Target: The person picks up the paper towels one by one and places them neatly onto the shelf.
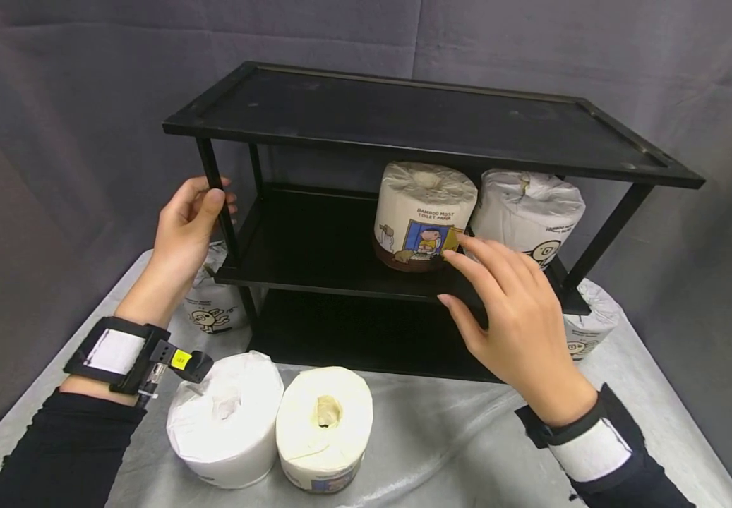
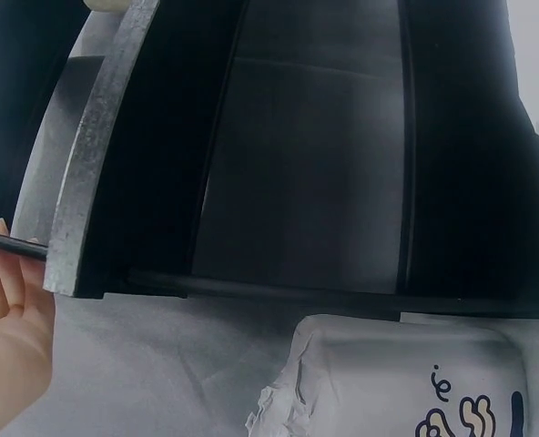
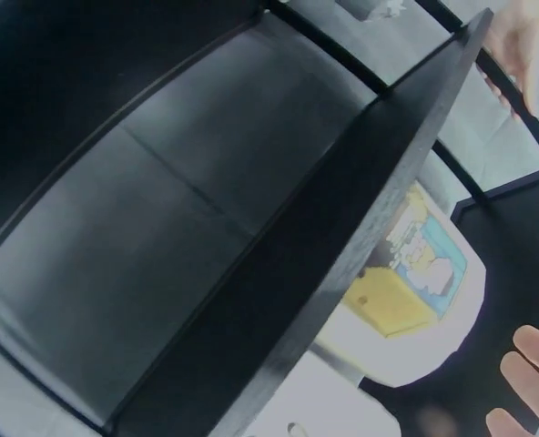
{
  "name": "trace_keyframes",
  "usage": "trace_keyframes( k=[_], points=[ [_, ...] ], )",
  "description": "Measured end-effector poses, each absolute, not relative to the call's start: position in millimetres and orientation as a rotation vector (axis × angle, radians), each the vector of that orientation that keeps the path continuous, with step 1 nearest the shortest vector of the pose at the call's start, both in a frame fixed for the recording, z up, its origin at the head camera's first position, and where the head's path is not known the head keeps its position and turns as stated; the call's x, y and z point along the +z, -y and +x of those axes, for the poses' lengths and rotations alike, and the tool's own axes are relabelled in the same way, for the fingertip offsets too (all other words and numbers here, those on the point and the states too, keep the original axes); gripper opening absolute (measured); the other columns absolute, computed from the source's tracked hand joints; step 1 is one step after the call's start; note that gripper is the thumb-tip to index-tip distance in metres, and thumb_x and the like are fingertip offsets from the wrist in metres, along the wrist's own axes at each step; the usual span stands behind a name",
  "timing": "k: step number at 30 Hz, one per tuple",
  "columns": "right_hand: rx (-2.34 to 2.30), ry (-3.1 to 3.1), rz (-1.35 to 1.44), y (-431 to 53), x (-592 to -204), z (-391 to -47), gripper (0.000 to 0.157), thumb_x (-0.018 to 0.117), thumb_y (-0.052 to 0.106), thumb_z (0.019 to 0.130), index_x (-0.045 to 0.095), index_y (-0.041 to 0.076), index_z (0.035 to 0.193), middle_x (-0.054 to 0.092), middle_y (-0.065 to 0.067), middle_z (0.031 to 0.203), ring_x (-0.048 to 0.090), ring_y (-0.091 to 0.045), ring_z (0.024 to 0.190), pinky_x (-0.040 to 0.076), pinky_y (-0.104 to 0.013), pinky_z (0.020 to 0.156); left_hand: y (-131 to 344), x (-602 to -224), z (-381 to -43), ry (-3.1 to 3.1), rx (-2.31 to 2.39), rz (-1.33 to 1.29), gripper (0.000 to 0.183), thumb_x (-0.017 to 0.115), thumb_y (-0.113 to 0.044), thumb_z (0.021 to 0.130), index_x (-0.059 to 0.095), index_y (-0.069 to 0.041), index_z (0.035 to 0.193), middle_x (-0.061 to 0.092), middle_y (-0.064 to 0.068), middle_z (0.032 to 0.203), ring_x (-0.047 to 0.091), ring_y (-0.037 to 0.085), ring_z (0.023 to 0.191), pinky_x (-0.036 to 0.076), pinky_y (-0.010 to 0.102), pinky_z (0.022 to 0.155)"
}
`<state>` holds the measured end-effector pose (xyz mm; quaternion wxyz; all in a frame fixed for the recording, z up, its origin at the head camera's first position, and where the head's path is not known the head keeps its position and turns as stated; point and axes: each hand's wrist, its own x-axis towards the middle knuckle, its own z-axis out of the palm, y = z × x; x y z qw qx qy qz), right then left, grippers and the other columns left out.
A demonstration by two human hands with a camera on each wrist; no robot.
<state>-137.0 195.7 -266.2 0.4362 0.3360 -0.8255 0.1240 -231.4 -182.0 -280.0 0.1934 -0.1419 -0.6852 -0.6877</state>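
My left hand (image 1: 184, 222) grips the front left post (image 1: 212, 166) of a black two-tier shelf (image 1: 404, 116), thumb in front and fingers behind. In the left wrist view, the fingers (image 2: 10, 278) lie behind that post. My right hand (image 1: 514, 310) hovers before the middle board (image 1: 315, 240), fingers loosely bent and holding nothing. Its fingertips are right by a wrapped toilet roll (image 1: 426, 212) with a cartoon picture, upright on that board. A second wrapped toilet roll (image 1: 524, 204) with a line drawing stands to its right, partly behind my hand.
Two wrapped toilet rolls, a wider white one (image 1: 226, 423) and a cream one (image 1: 324, 423), stand in front of the shelf. Other wrapped rolls stand beside it at left (image 1: 210, 303) and right (image 1: 591, 321). Grey cloth (image 1: 499, 49) hangs behind.
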Motion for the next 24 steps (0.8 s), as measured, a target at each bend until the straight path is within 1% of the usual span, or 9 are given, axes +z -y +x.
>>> trace_keyframes(
  k=[3,9,17,20,24],
  points=[
    [0.298,2.018,0.825,-203.3,-269.2,-130.0,0.042,0.053,0.034,0.102,0.064,0.001,0.125,0.061,-0.016,0.130,0.057,-0.039,0.116,0.040,-0.050,0.099,181.8,-279.4,-231.4,1.922,-1.929,-0.398,0.018,0.057,-0.026,0.100,0.063,-0.019,0.115,0.063,0.002,0.104,0.058,0.015,0.101,0.044,0.024,0.094],
    [0.308,1.970,0.783,-219.3,-273.0,-120.9,0.043,0.052,0.036,0.102,0.067,-0.001,0.119,0.064,-0.018,0.124,0.059,-0.041,0.109,0.042,-0.050,0.092,182.4,-278.2,-231.3,1.923,-1.937,-0.389,0.017,0.058,-0.025,0.100,0.063,-0.019,0.115,0.062,0.001,0.104,0.059,0.016,0.102,0.044,0.024,0.094],
    [0.293,1.965,0.705,-242.1,-278.2,-111.5,0.045,0.052,0.036,0.102,0.068,-0.003,0.115,0.066,-0.020,0.119,0.060,-0.042,0.104,0.042,-0.048,0.090,181.5,-278.9,-231.0,1.904,-1.947,-0.409,0.017,0.057,-0.024,0.101,0.063,-0.019,0.115,0.062,0.000,0.103,0.058,0.015,0.101,0.044,0.022,0.091],
    [0.296,1.937,0.656,-251.6,-280.5,-112.0,0.044,0.053,0.036,0.101,0.069,-0.003,0.113,0.068,-0.018,0.116,0.061,-0.042,0.100,0.042,-0.044,0.090,181.1,-279.0,-230.6,1.913,-1.945,-0.401,0.017,0.057,-0.024,0.101,0.063,-0.019,0.115,0.062,0.000,0.103,0.059,0.015,0.101,0.044,0.023,0.092],
    [0.319,1.906,0.596,-266.8,-285.2,-115.0,0.042,0.055,0.037,0.099,0.071,-0.001,0.112,0.069,-0.016,0.113,0.061,-0.042,0.097,0.042,-0.032,0.097,180.8,-279.0,-229.9,1.937,-1.929,-0.383,0.016,0.057,-0.025,0.101,0.063,-0.021,0.115,0.062,-0.001,0.104,0.059,0.016,0.103,0.043,0.026,0.094]
  ],
)
